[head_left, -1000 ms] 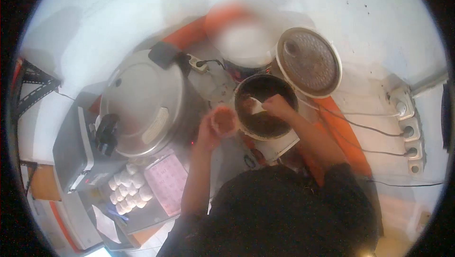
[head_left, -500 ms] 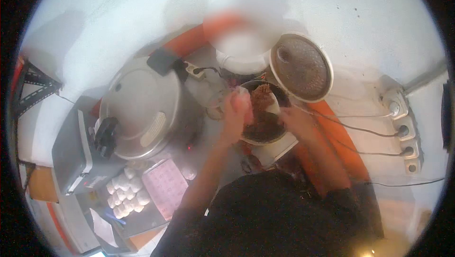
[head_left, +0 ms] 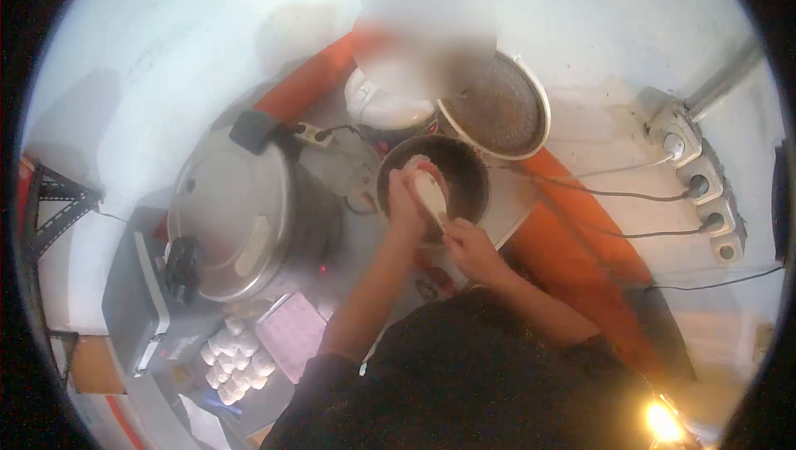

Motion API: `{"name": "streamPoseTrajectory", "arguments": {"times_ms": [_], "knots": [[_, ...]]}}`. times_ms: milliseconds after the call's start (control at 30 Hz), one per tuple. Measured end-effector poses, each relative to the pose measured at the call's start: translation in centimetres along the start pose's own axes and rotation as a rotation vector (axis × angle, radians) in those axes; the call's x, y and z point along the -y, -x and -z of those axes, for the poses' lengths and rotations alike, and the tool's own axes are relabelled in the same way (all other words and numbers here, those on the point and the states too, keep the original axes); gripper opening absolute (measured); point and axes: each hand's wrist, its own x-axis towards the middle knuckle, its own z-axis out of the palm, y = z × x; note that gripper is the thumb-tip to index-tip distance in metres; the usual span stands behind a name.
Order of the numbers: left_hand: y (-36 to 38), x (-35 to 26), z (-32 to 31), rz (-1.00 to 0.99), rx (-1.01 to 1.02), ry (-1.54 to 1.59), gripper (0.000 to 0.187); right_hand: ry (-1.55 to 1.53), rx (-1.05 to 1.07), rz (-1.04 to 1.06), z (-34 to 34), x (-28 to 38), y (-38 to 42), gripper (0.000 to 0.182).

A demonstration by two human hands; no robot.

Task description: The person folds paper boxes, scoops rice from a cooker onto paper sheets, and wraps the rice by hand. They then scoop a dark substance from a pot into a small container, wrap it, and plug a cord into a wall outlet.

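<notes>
Since half a second ago: right hand [head_left: 468,247] drawn back toward the near rim of the open cooker pot [head_left: 473,180], white paddle [head_left: 429,194] now laid against the small cup [head_left: 421,170]; left hand [head_left: 404,205] shifted over the pot's left rim, view tilted so the hinged lid [head_left: 497,110] sits farther up

Hand state:
- Left: closed around the small cup, held over the pot's left side, reddish contents just visible at the top
- Right: clenched on the paddle handle, blade angled up and left, touching the cup

Surroundings:
- Large steel pressure cooker [head_left: 232,214] at left, lid shut, black handle at near left
- Power strip [head_left: 303,132] and cables between the two cookers
- White lumps [head_left: 236,359] and pink sheet [head_left: 290,334] on the near-left counter
- Wall sockets [head_left: 696,189] at far right, leads running toward the pot

Risks, as a judgement:
- Spill of filling over the cup edge, caused by paddle pressure on a cup held only by fingers
- Contact of the left wrist with a possibly hot pot rim, caused by the low hold
- Food dropped onto the power strip, caused by its closeness to the pot
</notes>
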Motion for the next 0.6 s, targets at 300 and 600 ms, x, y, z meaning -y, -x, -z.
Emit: {"name": "streamPoseTrajectory", "arguments": {"times_ms": [300, 600], "knots": [[-0.7, -5.0, 0.0, -0.255, -0.133, 0.031, 0.035, -0.032, 0.02, -0.262, 4.4, 1.1, 1.3, 0.038], [7.7, -10.2, 2.2, -0.296, -0.023, 0.137, 0.039, 0.679, 0.453, -0.16, 3.9, 0.6, -14.7, 0.022]]}}
